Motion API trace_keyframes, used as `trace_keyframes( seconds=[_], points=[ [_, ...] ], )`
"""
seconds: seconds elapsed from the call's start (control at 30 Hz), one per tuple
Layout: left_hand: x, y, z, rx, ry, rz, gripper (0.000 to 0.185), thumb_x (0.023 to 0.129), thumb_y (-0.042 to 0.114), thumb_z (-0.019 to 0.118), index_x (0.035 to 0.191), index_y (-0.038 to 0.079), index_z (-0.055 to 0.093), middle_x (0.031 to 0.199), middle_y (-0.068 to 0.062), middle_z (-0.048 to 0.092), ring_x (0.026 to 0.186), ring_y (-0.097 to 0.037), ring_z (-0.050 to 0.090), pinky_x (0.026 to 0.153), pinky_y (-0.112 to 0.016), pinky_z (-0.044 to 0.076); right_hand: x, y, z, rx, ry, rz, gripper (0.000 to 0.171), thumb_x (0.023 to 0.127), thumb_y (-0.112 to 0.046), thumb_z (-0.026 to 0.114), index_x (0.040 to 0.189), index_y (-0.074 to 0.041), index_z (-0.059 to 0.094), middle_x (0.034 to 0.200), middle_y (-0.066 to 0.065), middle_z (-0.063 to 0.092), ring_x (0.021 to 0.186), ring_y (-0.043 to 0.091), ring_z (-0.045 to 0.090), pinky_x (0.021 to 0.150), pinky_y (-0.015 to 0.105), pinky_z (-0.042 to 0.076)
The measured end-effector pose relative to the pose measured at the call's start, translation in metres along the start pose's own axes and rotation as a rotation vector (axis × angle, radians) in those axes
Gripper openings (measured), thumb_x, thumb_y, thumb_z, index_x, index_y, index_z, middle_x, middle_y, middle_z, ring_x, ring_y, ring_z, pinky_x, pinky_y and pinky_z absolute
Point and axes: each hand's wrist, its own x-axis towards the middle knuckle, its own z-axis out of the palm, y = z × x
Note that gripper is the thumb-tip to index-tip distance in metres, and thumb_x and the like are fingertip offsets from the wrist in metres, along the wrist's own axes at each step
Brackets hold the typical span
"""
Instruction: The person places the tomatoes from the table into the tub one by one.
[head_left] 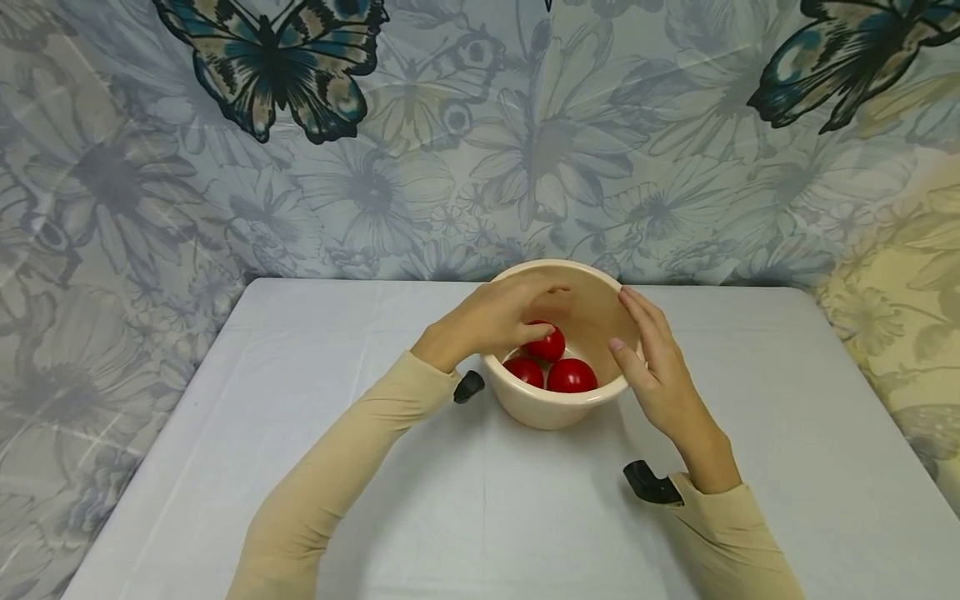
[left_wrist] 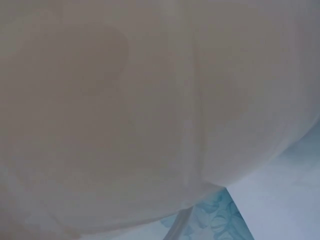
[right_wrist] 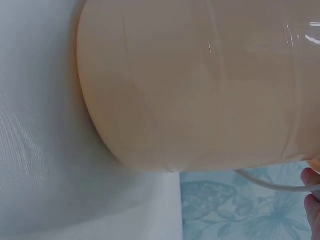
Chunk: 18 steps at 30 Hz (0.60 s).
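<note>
A cream bucket (head_left: pixel 551 412) stands on the table towards its back edge, its mouth tipped a little to my view. Three shiny red round things like tomatoes (head_left: pixel 572 377) lie inside at the bottom. My left hand (head_left: pixel 491 317) reaches over the bucket's left rim, fingers extended towards the far inner wall; its thumb overlaps the rear red ball. My right hand (head_left: pixel 660 375) holds the right rim, thumb over the inside and fingers along the outside. In the right wrist view, fingertips (right_wrist: pixel 312 181) show beside the bucket's thin pale handle (right_wrist: pixel 275 187). The bucket's outer wall (left_wrist: pixel 115 125) fills the left wrist view.
A white cloth covers the table (head_left: pixel 337 333). Behind it hangs a patterned backdrop (head_left: pixel 555 158) with flowers and butterflies, close to the bucket's far side. Black wrist mounts (head_left: pixel 651 483) stick out from both beige sleeves.
</note>
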Motion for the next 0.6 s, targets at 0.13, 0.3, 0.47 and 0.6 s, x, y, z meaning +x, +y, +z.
trace_keyframes(
  seconds=[0.13,0.3,0.47,0.6],
  points=[
    [-0.003,-0.001,-0.002,-0.070,0.072,0.016,0.054,0.095,0.023,0.066,0.145,0.017,0.047,0.142,0.001,0.056,0.137,-0.014,0.046,0.117,-0.031,0.037,0.000,0.001,-0.001,-0.019,-0.004,0.001,0.059,0.100,-0.014,0.051,0.156,-0.010,0.031,0.160,0.012,0.030,0.147,0.035,0.029,0.117,0.066,0.023],
    [-0.009,-0.003,-0.005,-0.073,0.165,0.007,0.052,0.096,0.024,0.065,0.144,0.014,0.049,0.146,-0.004,0.052,0.139,-0.022,0.045,0.118,-0.039,0.037,-0.002,0.002,-0.004,-0.054,0.000,-0.012,0.058,0.102,-0.017,0.051,0.156,-0.010,0.031,0.161,0.011,0.030,0.148,0.034,0.028,0.120,0.060,0.022],
    [-0.017,-0.010,-0.010,-0.072,0.239,-0.017,0.055,0.095,0.023,0.066,0.146,0.013,0.046,0.149,-0.005,0.048,0.142,-0.022,0.041,0.119,-0.039,0.035,0.000,0.002,-0.010,-0.107,-0.001,-0.061,0.059,0.101,-0.017,0.053,0.155,-0.010,0.031,0.161,0.013,0.032,0.148,0.036,0.027,0.120,0.061,0.020],
    [-0.026,-0.018,-0.013,-0.049,0.290,-0.046,0.058,0.096,0.024,0.064,0.149,0.013,0.043,0.153,-0.005,0.044,0.146,-0.021,0.037,0.121,-0.038,0.032,0.005,0.001,-0.019,-0.140,0.006,-0.066,0.059,0.101,-0.020,0.052,0.156,-0.012,0.031,0.161,0.015,0.032,0.148,0.039,0.026,0.118,0.065,0.019]
  ],
)
